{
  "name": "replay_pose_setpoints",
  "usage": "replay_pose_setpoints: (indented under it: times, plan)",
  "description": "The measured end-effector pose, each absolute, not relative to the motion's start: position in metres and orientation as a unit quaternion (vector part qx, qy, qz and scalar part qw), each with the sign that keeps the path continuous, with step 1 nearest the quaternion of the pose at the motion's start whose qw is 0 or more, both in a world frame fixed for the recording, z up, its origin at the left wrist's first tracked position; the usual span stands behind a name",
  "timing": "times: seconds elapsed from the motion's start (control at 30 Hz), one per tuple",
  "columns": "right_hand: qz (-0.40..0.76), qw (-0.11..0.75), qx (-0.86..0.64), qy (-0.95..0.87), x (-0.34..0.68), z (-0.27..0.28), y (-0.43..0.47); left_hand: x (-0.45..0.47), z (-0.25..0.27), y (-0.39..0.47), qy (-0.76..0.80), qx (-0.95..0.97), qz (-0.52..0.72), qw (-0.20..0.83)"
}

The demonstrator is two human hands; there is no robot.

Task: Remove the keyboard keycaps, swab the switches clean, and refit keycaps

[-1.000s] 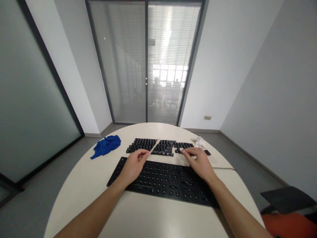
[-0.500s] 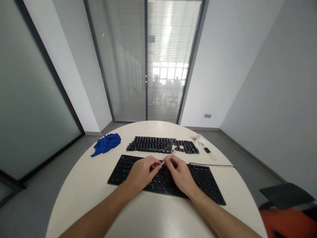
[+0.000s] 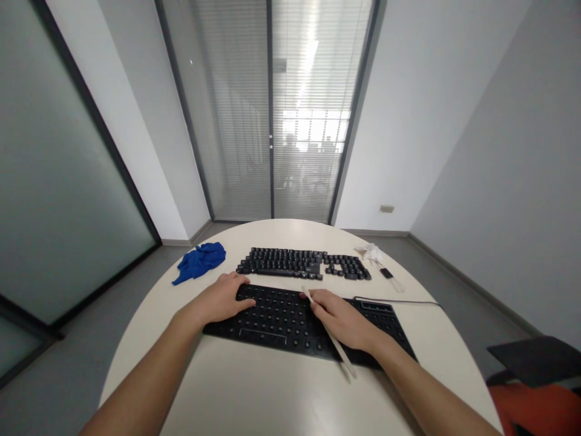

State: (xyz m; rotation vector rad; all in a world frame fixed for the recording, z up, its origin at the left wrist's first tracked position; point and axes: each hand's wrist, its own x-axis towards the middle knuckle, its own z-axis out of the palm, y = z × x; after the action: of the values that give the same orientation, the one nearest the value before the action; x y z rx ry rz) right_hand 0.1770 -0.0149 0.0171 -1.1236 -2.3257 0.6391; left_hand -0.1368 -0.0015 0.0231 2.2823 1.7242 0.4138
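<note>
Head view: nearest, a slender cream-coloured stick (image 3: 339, 350) slants past the front edge of a flat black keyboard base (image 3: 281, 315), pinched near its far tip by the right hand (image 3: 340, 319). The left hand (image 3: 224, 298), thumb and fingers spread, rests at the base's left end. Farther off lie rows of small black keycaps (image 3: 284, 263), with a crumpled blue cloth (image 3: 201, 261) to their left.

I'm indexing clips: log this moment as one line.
left hand: on keyboard base | right hand: holding stick | keycaps: beyond base | blue cloth: far left
</note>
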Motion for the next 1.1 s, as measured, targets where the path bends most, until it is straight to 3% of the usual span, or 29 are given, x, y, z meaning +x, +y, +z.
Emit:
replay_pose_setpoints:
  times: [0.3,0.57,1.1]
  plan:
    - [0.188,0.189,-0.573,-0.775,0.205,0.024,0.005,-0.11,0.029,-0.011,0.466,0.84,0.16,0.226]
    - [0.185,0.276,-0.519,-0.788,0.194,0.025,0.0,-0.116,0.026,-0.007,0.44,0.849,0.148,0.254]
    - [0.008,0.08,-0.462,-0.883,0.171,0.018,-0.011,-0.148,0.014,0.004,0.481,0.819,0.132,0.283]
